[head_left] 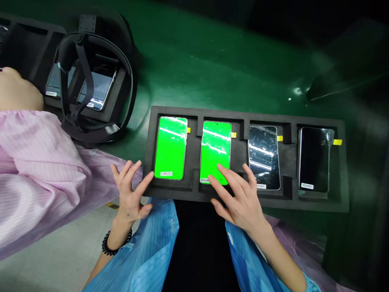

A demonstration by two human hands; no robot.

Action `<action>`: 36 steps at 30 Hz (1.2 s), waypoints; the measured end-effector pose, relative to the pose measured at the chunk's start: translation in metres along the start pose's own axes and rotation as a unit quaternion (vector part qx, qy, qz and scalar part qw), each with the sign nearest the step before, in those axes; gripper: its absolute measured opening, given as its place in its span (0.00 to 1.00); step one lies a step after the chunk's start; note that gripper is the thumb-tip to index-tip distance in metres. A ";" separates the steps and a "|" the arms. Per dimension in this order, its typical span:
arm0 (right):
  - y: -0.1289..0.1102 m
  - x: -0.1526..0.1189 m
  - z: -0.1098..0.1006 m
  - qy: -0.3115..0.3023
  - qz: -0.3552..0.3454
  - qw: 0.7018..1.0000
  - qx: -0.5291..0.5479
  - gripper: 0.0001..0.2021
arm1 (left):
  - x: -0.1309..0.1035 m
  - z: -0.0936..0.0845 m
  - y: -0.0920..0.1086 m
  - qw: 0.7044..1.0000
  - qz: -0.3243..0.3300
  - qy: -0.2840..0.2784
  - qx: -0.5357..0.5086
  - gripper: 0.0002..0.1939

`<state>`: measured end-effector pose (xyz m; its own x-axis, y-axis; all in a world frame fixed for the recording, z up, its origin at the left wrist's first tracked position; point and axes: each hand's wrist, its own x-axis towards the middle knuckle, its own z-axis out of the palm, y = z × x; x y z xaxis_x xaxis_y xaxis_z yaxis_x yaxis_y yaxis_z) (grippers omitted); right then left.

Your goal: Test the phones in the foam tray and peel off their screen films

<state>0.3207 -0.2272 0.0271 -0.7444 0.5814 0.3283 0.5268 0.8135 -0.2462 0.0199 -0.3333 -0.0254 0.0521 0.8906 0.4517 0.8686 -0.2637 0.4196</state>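
A black foam tray (194, 194) lies before me with a smartphone in each compartment. The leftmost smartphone (170, 150) and the second smartphone (215, 146) glow bright green. The third smartphone (263, 156) has a dark, reflective screen, and the rightmost smartphone (314, 158) is black. My right hand (238, 194) is over the lower part of the second phone, fingers spread, fingertips at its screen; it grips nothing. Beside the tray's left edge is my left hand (130, 192), fingers apart and empty, its index fingertip near the leftmost phone's lower corner.
On the left, a black headband-like frame (132, 93) stands over another foam tray (114, 103) with phones. A co-worker's hand (20, 91) and pink sleeve (39, 162) reach in there. Yellow tabs (337, 142) stick out beside the phones. The table (194, 61) is green.
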 end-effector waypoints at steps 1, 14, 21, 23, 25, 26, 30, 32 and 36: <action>0.000 0.000 0.000 -0.002 0.001 1.000 0.000 0.16 | 0.000 0.000 0.000 1.000 0.007 -0.012 0.004 0.34; 0.001 0.000 -0.001 -0.006 -0.007 1.000 -0.004 0.19 | -0.003 0.002 -0.003 1.000 -0.002 0.007 -0.002 0.34; 0.001 0.002 -0.002 -0.007 -0.009 1.000 0.008 0.13 | 0.001 0.003 -0.003 0.999 0.031 -0.009 0.012 0.31; 0.001 0.001 -0.002 0.012 -0.007 1.000 0.007 0.15 | 0.002 0.003 -0.003 0.999 0.035 0.001 0.010 0.32; 0.001 0.000 0.000 0.023 -0.001 1.000 0.005 0.18 | 0.003 0.003 -0.002 0.999 0.035 0.022 0.003 0.33; 0.001 -0.001 0.001 0.024 0.002 1.000 0.007 0.20 | 0.003 0.003 -0.002 0.999 0.035 0.025 0.002 0.33; 0.001 -0.004 0.003 0.028 0.007 0.999 0.029 0.26 | 0.001 0.003 -0.002 0.999 0.031 0.026 0.005 0.32; 0.002 -0.005 -0.004 0.044 0.053 0.994 0.082 0.28 | 0.003 0.003 -0.001 0.999 0.028 0.041 0.004 0.32; 0.010 -0.004 -0.029 -0.002 0.315 0.922 0.225 0.25 | 0.017 0.006 0.007 0.996 0.032 0.088 -0.007 0.32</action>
<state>0.3414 -0.2210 0.0498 -0.3508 0.9363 -0.0129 0.6323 0.2267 -0.7408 0.0304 -0.3180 -0.0196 0.0195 0.7930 0.6089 0.8592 -0.3247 0.3954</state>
